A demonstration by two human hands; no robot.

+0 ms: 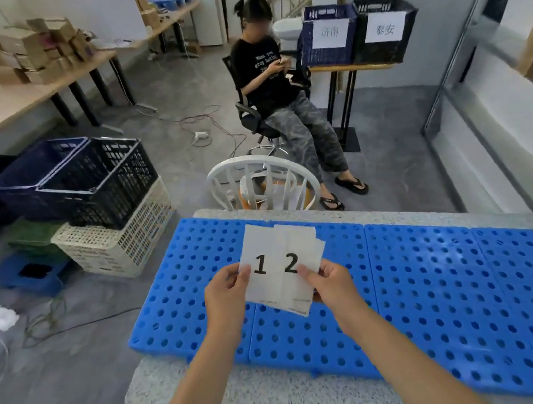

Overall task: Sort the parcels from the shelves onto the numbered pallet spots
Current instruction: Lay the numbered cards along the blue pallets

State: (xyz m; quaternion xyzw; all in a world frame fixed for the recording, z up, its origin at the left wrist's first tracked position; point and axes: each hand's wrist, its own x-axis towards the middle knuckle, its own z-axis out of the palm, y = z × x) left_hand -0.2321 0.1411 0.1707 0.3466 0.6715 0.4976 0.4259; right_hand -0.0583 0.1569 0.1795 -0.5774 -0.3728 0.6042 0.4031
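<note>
Both hands hold a fanned stack of white number cards above the blue perforated pallet [440, 280]. The card marked 1 [261, 257] is pinched at its left edge by my left hand [228, 291]. The card marked 2 [296, 266] sits under the thumb of my right hand [329, 282], with further cards tucked behind it. The pallet is made of several blue panels laid side by side on a speckled grey table [269, 403]. No card lies on the pallet. Cardboard parcels [31, 50] are piled on a wooden table at the far left.
A white chair [262, 182] stands just behind the table. A seated person [278, 97] is beyond it. Stacked plastic crates [86, 199] sit on the floor at left, with cables nearby. Two labelled crates [357, 31] rest on a stand at the back right.
</note>
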